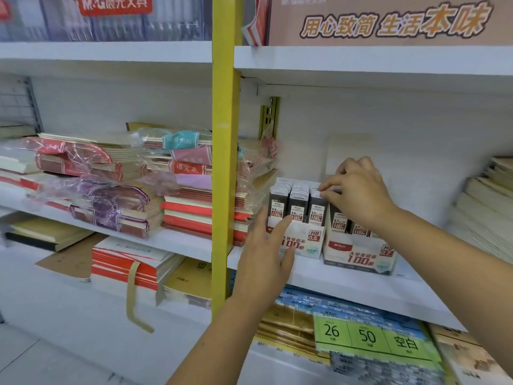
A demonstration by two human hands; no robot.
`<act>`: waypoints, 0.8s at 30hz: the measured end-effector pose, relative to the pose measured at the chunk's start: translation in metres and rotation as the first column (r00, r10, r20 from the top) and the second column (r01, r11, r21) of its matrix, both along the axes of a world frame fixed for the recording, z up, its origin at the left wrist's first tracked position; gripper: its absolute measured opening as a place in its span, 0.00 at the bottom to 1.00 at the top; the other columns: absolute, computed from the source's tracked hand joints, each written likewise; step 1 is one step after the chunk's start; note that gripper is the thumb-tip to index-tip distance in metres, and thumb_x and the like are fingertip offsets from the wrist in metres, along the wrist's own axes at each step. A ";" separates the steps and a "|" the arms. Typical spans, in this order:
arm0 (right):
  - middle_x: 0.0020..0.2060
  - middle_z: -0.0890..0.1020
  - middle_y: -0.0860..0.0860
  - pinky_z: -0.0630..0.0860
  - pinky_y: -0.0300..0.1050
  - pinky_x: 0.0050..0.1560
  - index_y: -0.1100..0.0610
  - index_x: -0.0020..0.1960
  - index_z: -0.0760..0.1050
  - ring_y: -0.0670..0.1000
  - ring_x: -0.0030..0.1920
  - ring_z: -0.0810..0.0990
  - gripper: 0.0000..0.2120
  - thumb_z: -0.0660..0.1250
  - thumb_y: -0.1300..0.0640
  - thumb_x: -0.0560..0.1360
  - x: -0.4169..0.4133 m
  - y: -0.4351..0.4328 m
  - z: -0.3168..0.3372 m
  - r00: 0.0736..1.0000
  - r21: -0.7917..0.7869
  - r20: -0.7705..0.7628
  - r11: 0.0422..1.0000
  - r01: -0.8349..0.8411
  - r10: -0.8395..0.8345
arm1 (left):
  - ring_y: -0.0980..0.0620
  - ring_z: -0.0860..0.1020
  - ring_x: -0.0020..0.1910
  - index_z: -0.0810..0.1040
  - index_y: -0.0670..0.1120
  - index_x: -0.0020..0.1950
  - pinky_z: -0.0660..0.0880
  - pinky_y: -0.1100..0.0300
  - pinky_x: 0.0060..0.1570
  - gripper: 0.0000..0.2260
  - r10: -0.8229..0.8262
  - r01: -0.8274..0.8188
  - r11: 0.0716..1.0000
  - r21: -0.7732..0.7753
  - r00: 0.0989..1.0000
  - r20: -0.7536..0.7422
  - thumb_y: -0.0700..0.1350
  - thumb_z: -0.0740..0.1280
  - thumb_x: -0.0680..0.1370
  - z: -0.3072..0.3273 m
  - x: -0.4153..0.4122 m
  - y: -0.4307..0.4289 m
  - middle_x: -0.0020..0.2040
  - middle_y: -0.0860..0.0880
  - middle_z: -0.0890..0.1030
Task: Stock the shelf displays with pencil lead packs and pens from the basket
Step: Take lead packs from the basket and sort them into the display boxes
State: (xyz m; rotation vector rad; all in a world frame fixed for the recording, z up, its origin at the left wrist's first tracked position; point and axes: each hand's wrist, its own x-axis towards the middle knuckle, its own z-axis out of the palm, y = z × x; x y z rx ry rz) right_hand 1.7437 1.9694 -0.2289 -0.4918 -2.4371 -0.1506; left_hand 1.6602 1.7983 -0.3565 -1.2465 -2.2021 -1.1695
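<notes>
Glossy, perhaps plastic lead packs (298, 202)

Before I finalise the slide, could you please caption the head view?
Right hand pinches a pencil lead pack in the HB 0.7 display box; open left hand against the HB 0.5 display box.

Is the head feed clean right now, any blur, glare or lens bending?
Head view: centre is sharp, the HB 0.5 display box label reads; the bottom-right paper stacks are smeared; the upper shelf edge bows slightly from the wide lens; lighting even, no harsh glare.
</notes>
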 end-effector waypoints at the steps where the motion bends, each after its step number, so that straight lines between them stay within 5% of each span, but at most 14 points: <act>1: 0.50 0.73 0.46 0.58 0.43 0.54 0.45 0.58 0.81 0.51 0.57 0.63 0.12 0.66 0.45 0.77 0.002 -0.001 0.000 1.000 0.007 0.014 1.000 0.008 -0.009 | 0.50 0.50 0.81 0.64 0.56 0.78 0.65 0.48 0.75 0.25 -0.003 0.003 1.000 -0.008 1.000 -0.003 0.48 0.66 0.81 0.002 0.001 -0.002 0.83 0.50 0.50; 3: 0.53 0.75 0.46 0.58 0.42 0.56 0.46 0.63 0.78 0.49 0.59 0.63 0.14 0.64 0.47 0.79 0.011 -0.007 -0.002 0.999 -0.007 -0.044 1.000 -0.028 0.027 | 0.50 0.52 0.81 0.65 0.54 0.78 0.63 0.49 0.76 0.25 -0.002 0.002 1.000 -0.006 0.999 -0.032 0.48 0.66 0.81 0.005 0.006 -0.007 0.83 0.50 0.51; 6: 0.50 0.75 0.42 0.64 0.42 0.56 0.49 0.60 0.79 0.43 0.55 0.65 0.12 0.61 0.51 0.80 0.044 -0.034 -0.017 0.934 -0.137 -0.326 0.971 -0.197 0.144 | 0.50 0.62 0.76 0.73 0.50 0.72 0.65 0.57 0.71 0.19 0.043 -0.035 0.987 0.160 0.998 -0.046 0.45 0.67 0.80 -0.005 0.029 -0.020 0.78 0.49 0.65; 9: 0.45 0.79 0.39 0.71 0.36 0.48 0.44 0.53 0.79 0.42 0.48 0.75 0.09 0.61 0.50 0.79 0.088 -0.066 -0.073 0.799 -0.289 -0.556 0.849 -0.442 0.227 | 0.51 0.73 0.60 0.79 0.48 0.62 0.67 0.67 0.61 0.13 0.123 -0.108 0.915 0.389 0.992 -0.014 0.44 0.65 0.78 -0.051 0.065 -0.032 0.61 0.50 0.76; 11: 0.44 0.81 0.39 0.73 0.31 0.43 0.39 0.50 0.78 0.42 0.46 0.78 0.08 0.60 0.46 0.77 0.112 -0.079 -0.136 0.798 -0.469 -0.584 0.740 -0.481 0.148 | 0.49 0.75 0.56 0.79 0.47 0.60 0.73 0.61 0.57 0.12 0.078 -0.117 0.928 0.355 0.990 0.121 0.43 0.64 0.78 -0.103 0.086 -0.038 0.57 0.49 0.76; 13: 0.44 0.81 0.38 0.74 0.31 0.42 0.35 0.48 0.77 0.42 0.45 0.79 0.08 0.62 0.48 0.78 0.130 -0.081 -0.221 0.881 -0.675 -0.474 0.638 -0.371 0.011 | 0.46 0.75 0.59 0.78 0.46 0.63 0.76 0.51 0.57 0.12 0.021 -0.065 0.991 0.120 0.941 0.339 0.41 0.65 0.80 -0.170 0.106 -0.046 0.60 0.48 0.74; 16: 0.49 0.82 0.44 0.73 0.29 0.40 0.40 0.47 0.75 0.43 0.44 0.78 0.08 0.62 0.52 0.80 0.161 -0.077 -0.363 0.989 -0.910 -0.053 0.414 0.009 -0.137 | 0.45 0.74 0.65 0.75 0.46 0.68 0.72 0.52 0.63 0.15 0.114 0.036 0.969 -0.246 0.816 0.567 0.44 0.66 0.81 -0.269 0.127 -0.066 0.65 0.46 0.74; 19: 0.51 0.81 0.50 0.77 0.43 0.49 0.50 0.59 0.77 0.51 0.47 0.80 0.10 0.63 0.53 0.79 0.205 -0.088 -0.479 0.926 -0.883 0.359 0.278 0.378 -0.120 | 0.45 0.74 0.68 0.73 0.46 0.71 0.70 0.54 0.65 0.20 0.280 0.115 0.857 -0.503 0.715 0.641 0.48 0.67 0.80 -0.347 0.144 -0.088 0.71 0.46 0.73; 21: 0.52 0.81 0.49 0.74 0.41 0.47 0.52 0.66 0.74 0.52 0.50 0.80 0.16 0.64 0.56 0.79 0.231 -0.102 -0.522 0.883 -0.872 0.468 0.139 0.469 -0.045 | 0.46 0.74 0.68 0.71 0.45 0.73 0.71 0.52 0.67 0.23 0.335 0.201 0.791 -0.578 0.648 0.684 0.48 0.69 0.79 -0.384 0.153 -0.103 0.72 0.45 0.73; 24: 0.63 0.77 0.53 0.69 0.33 0.50 0.54 0.69 0.70 0.50 0.56 0.76 0.21 0.68 0.56 0.78 0.249 -0.109 -0.548 0.839 -0.841 0.540 0.051 0.538 0.064 | 0.45 0.76 0.65 0.73 0.44 0.72 0.72 0.53 0.64 0.23 0.324 0.310 0.721 -0.620 0.640 0.696 0.45 0.70 0.77 -0.418 0.158 -0.115 0.70 0.44 0.76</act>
